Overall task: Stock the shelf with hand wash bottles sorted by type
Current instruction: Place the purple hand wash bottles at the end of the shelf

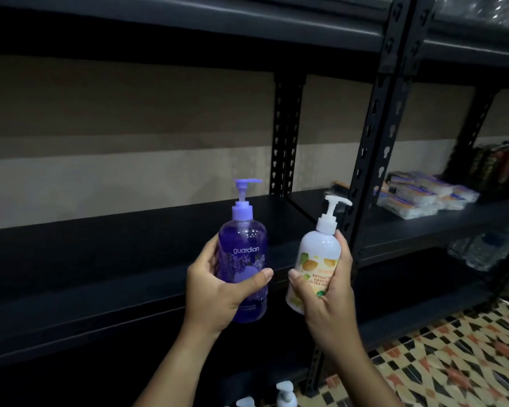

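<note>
Down low and closest, pump tops of more bottles peeking up. Higher, left hand wrapped round the purple bottle, right hand wrapped round the white bottle, hands a little apart. Both bottles up in the air before the dark shelf. Probably full and a bit heavy, hard plastic, smooth and maybe slippy. Best held round the fat middle, not the thin pump. Purple one standing tall, white one leaning right, spouts pointing right. Far right, packets.

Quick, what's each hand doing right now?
Left hand: holding the purple bottle.
Right hand: holding the white bottle.
</note>
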